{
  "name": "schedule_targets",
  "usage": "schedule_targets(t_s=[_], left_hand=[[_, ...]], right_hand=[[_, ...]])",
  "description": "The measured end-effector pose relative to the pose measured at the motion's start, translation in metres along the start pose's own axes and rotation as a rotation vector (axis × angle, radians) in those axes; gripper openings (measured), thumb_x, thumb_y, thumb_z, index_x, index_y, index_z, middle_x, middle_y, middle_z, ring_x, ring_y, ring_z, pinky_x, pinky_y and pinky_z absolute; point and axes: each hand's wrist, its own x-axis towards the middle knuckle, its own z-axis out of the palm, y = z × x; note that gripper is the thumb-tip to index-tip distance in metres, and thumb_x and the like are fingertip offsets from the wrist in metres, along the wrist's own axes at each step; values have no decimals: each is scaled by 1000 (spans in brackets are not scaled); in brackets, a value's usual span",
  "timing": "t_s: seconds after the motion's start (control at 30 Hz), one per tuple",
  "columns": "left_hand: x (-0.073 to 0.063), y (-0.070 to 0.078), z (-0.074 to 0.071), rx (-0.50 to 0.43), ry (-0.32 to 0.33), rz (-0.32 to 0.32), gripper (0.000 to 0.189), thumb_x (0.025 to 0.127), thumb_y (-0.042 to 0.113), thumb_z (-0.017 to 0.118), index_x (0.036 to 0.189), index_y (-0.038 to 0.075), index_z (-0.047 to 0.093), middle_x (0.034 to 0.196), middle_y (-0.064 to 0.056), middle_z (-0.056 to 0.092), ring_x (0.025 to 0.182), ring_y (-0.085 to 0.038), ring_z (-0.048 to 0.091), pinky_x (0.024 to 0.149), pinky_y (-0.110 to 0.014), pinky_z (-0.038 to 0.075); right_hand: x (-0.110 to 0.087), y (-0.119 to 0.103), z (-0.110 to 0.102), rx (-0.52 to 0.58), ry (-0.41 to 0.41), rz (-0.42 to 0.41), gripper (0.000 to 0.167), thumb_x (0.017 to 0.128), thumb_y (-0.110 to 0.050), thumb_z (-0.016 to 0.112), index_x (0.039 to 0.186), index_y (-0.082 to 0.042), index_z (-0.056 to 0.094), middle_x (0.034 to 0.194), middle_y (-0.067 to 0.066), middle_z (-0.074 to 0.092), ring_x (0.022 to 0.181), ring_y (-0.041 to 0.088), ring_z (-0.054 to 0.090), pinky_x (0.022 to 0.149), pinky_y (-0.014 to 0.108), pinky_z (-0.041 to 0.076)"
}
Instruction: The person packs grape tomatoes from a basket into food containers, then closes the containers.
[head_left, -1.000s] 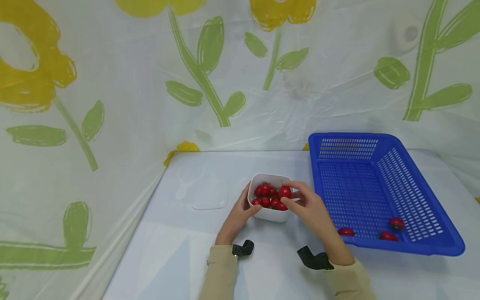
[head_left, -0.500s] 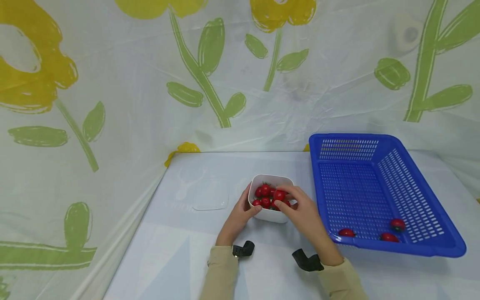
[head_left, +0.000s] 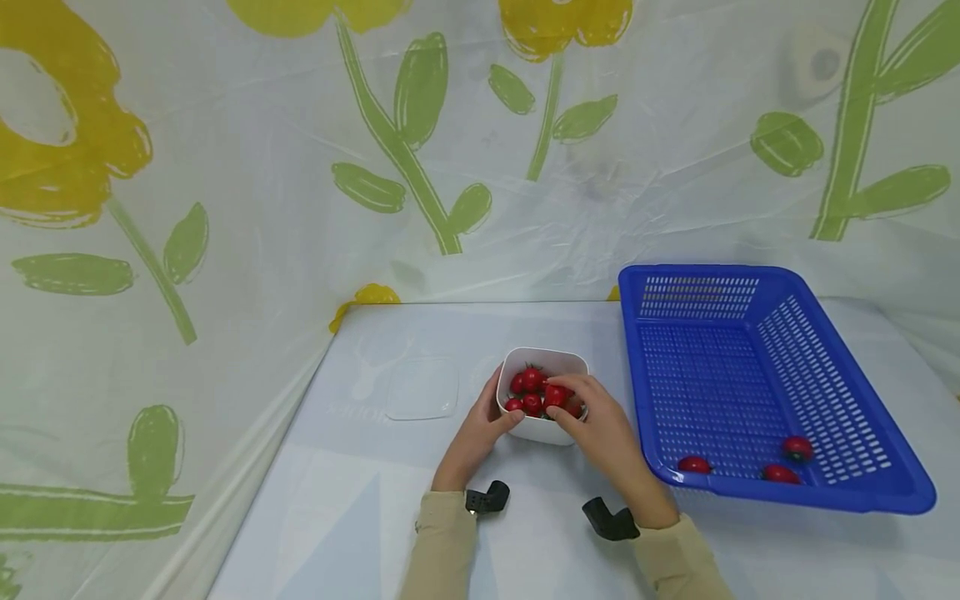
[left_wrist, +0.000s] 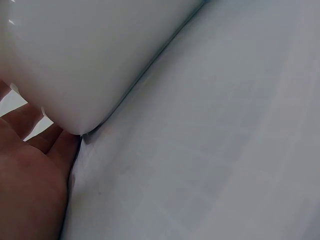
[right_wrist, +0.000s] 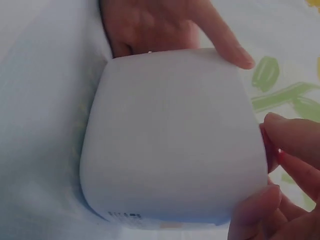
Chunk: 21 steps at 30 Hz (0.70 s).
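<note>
A white square tub [head_left: 543,431] stands on the table with several red cherry tomatoes [head_left: 531,381] inside. My left hand [head_left: 477,429] holds it from the left, thumb over the near rim. The left wrist view shows that hand [left_wrist: 35,175] against the tub's wall [left_wrist: 110,60]. Inside the tub's right half, my right hand [head_left: 606,429] pinches a cherry tomato [head_left: 555,395] between thumb and fingers, partly covering the others. From the right wrist, that tomato [right_wrist: 270,152] peeks out past the tub's edge, between my fingertips.
A blue perforated basket [head_left: 817,498] stands to the right with three tomatoes [head_left: 780,474] near its front. Left of the tub lies a clear flat lid [head_left: 423,396]. Behind the table hangs a flowered sheet [head_left: 600,208].
The right hand has moved left with its tomato, from the tub's right edge toward the middle, and sits lower among the others. My left hand keeps its hold on the tub.
</note>
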Motion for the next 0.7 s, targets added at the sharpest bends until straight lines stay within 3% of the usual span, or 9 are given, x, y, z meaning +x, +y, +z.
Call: schedule_targets(t_s=[0.23,0.53,0.7], left_hand=[[0,1,0,-1,-17,8,70,88,19,55,144,19,13,147,-3,18,133,-24,18,103,-42,24],[0,1,0,-9,-4,-6,73,86,28,59,144,22,16,146,0,21,132,-25,20,102,-43,27],[0,1,1,-10,11,-18,70,87,21,58,144,21,17,145,1,23,132,-22,21,102,-42,27]], right_hand=[[1,3,6,-113,-9,-33,40,78,-16,69,116,-19,58,117,0,50,87,16,52,68,29,51],[0,1,6,-118,0,-24,41,78,-17,69,117,-18,58,119,3,50,101,23,52,76,38,51],[0,0,6,-128,6,-35,40,77,-17,70,116,-18,58,118,3,50,102,23,53,76,39,51]])
